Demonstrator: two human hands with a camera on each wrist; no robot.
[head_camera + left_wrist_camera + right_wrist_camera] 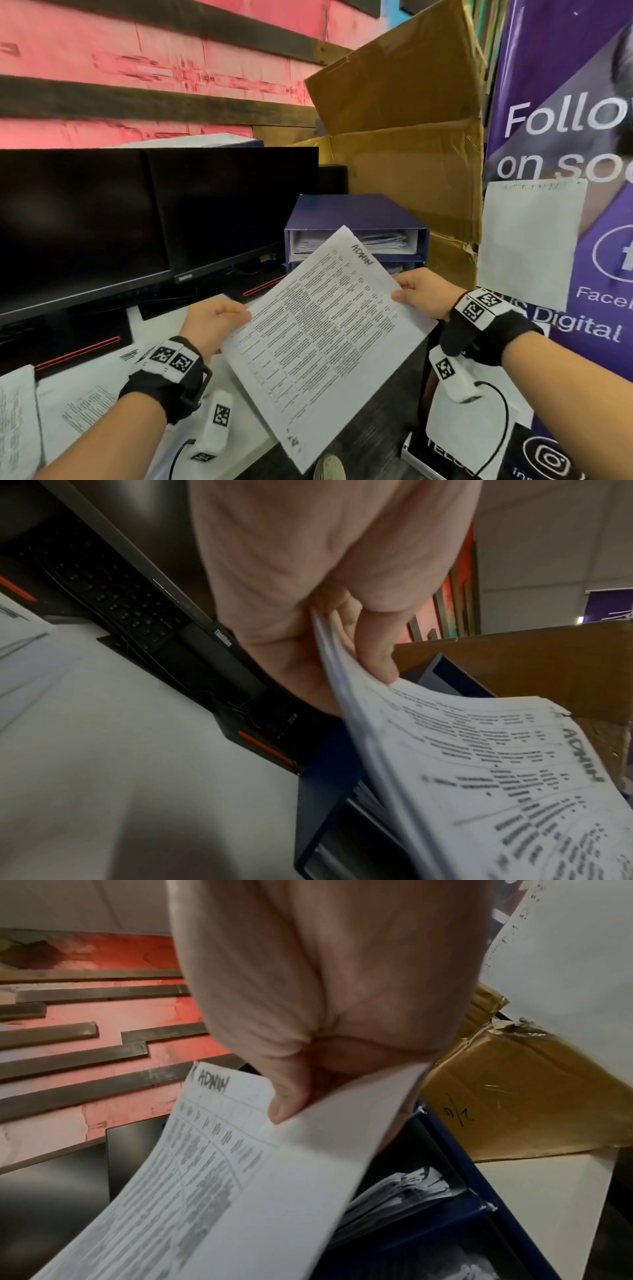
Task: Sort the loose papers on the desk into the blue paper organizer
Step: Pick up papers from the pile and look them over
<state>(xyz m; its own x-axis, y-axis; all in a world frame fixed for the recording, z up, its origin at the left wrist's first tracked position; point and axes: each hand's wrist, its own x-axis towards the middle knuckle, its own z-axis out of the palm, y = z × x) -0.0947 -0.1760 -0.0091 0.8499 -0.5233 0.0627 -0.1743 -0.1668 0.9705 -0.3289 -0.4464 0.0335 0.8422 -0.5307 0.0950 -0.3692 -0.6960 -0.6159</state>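
Both hands hold a thin stack of printed sheets (325, 339) (479, 777) (240, 1191) with a table and handwriting at its top, tilted in the air in front of the blue paper organizer (356, 214) (329, 772) (455, 1150). My left hand (219, 318) (346, 653) pinches the stack's left edge, thumb on top. My right hand (421, 291) (291, 1096) pinches its right edge near the top corner. The organizer's upper shelves hold papers. More loose papers (78, 407) lie on the desk at the lower left.
Two dark monitors (137, 219) stand at the left, close beside the organizer. A large cardboard box (411, 147) (514, 1091) rises behind and right of it. A purple banner (565, 137) with a white sheet stuck on it fills the right side.
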